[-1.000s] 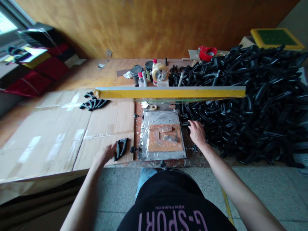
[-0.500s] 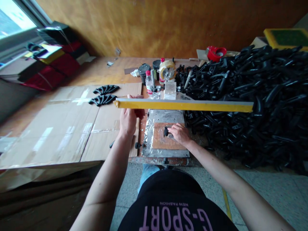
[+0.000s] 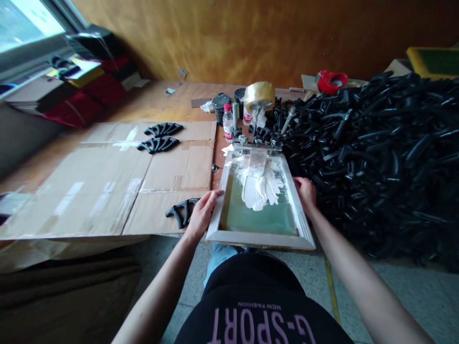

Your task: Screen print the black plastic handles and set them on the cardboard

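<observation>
A screen printing frame with a pale metal border and green mesh lies lowered in front of me, hinged at its far end. White ink is spread thickly over the upper mesh, around a clear scraper. My left hand is closed on the frame's left side, thumb and fingers at the edge. On the opposite side, my right hand grips the right edge with bent fingers, partly hidden. The small black part beneath the frame is covered from view. Black curved handles lie beside my left hand.
Flattened cardboard covers the left of the table, with two rows of black handles on it. A large heap of black parts fills the right. Behind the frame stand a bottle, a tape roll and dark tubs.
The screen frame has swung down from its raised, edge-on position. My right hand has left the small black part and moved to the frame's right side; my left hand has come lower and nearer.
</observation>
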Tool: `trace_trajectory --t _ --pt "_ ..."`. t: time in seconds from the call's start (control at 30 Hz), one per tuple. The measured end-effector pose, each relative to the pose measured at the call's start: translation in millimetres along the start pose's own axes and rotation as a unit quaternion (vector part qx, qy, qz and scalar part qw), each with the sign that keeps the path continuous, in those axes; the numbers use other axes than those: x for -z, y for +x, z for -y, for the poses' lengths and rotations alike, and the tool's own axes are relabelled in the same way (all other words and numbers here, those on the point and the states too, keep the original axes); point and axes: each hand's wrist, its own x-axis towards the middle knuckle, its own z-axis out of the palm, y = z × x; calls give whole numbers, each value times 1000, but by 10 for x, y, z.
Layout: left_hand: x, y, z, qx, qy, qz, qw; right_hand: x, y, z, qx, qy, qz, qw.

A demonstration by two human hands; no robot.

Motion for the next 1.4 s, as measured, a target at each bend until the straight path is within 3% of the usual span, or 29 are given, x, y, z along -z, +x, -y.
trace_trajectory --t 0.07,0.13,0.2,0.3,0.37,0.43,0.57,0.63,0.7,0.8,0.93,1.0,1.1,1.23,1.33,1.4 --pt "-30 -23 283 41 -3 17 999 89 169 135 25 -17 -48 998" --pt "-74 -9 517 65 8 10 998 78 318 420 119 -44 -66 990" --pt "-108 24 674 69 32 -2 997 -18 415 748 218 -83 -36 972" --pt "-120 71 794 71 53 -7 996 -220 400 1063 253 -130 66 956" --pt "-108 88 844 77 57 -7 995 -306 267 1089 261 -149 125 946" --pt "-91 98 894 78 63 -4 995 -300 70 1008 311 -154 160 924" --pt "-73 108 972 75 80 0 994 -86 -231 816 456 -109 208 859" --pt "-72 106 974 75 85 -1 994 -1 -243 788 474 -86 231 846" --pt "-70 97 947 74 83 0 994 6 -214 795 449 -81 221 862" --pt "-68 74 885 78 72 1 994 -90 -262 787 415 -101 150 892" --pt "-78 52 815 88 60 2 994 -147 -443 737 464 -82 141 870" --pt "-85 40 759 91 51 -2 995 -120 -389 782 448 -63 152 879" --pt "-76 -3 567 106 11 1 994 -73 -42 970 356 -42 121 926" --pt "-19 -69 100 97 -52 -2 994 111 579 1080 236 -72 55 967" --pt "-5 -6 -288 79 -107 4 991 366 868 786 149 -55 1 987" --pt "-37 119 -534 25 -161 -7 987 466 893 485 68 -19 -27 997"
